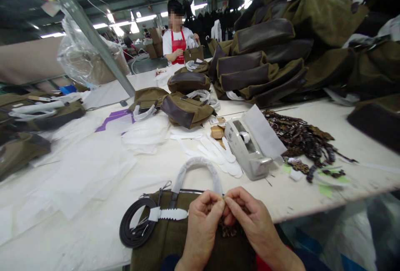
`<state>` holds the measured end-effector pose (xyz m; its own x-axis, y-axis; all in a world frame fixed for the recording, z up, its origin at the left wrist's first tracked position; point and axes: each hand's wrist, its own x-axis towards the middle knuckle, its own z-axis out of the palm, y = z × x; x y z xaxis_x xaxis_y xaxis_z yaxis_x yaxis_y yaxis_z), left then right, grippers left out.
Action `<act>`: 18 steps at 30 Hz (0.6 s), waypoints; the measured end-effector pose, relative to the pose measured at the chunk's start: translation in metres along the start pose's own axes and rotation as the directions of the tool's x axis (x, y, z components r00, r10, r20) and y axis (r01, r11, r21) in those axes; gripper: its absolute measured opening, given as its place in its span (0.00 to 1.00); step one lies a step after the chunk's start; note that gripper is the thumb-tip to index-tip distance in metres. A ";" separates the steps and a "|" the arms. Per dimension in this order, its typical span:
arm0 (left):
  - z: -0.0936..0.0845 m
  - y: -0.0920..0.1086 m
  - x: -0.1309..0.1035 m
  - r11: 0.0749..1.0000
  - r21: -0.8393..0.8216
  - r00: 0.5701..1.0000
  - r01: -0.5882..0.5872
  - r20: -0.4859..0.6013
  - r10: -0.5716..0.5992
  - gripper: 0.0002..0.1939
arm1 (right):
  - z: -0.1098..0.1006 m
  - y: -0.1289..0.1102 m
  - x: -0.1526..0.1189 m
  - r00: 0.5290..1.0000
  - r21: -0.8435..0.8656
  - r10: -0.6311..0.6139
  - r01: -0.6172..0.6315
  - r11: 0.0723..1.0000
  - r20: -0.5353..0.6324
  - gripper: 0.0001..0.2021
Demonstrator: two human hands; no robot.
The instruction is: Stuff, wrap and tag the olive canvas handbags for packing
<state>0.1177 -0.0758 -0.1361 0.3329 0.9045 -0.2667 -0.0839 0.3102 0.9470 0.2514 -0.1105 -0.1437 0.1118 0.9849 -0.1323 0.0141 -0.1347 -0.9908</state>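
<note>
An olive green handbag (162,237) lies before me at the table's front edge. Its top handle (195,163) is wrapped in white film and arches away from me. Over the bag's right side, my left hand (204,217) and my right hand (246,217) meet fingertip to fingertip, both pinching. What they pinch is too small to make out. Beneath the fingers shows a bit of leopard-patterned material (229,230). On the bag's left side a coiled dark strap (134,225) is banded by a white toothed strip (171,214).
A tape dispenser (250,150) stands beyond my hands, with white toothed strips (218,154) beside it. Leopard-patterned pieces (300,137) are heaped at right. Behind are piled bags (250,67); thin white sheets (84,175) cover the left. A person in a red apron (178,46) works at the far end.
</note>
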 end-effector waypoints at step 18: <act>-0.010 -0.011 -0.012 0.997 0.071 1.000 0.012 -0.015 -0.011 0.16 | -0.034 0.007 -0.007 0.998 -0.304 -0.063 0.060 0.951 -0.002 0.14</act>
<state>0.1052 -0.0866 -0.1451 0.3195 0.9053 -0.2798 -0.0130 0.2994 0.9540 0.2846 -0.1224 -0.1492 0.1124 0.9912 -0.0695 0.3218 -0.1025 -0.9412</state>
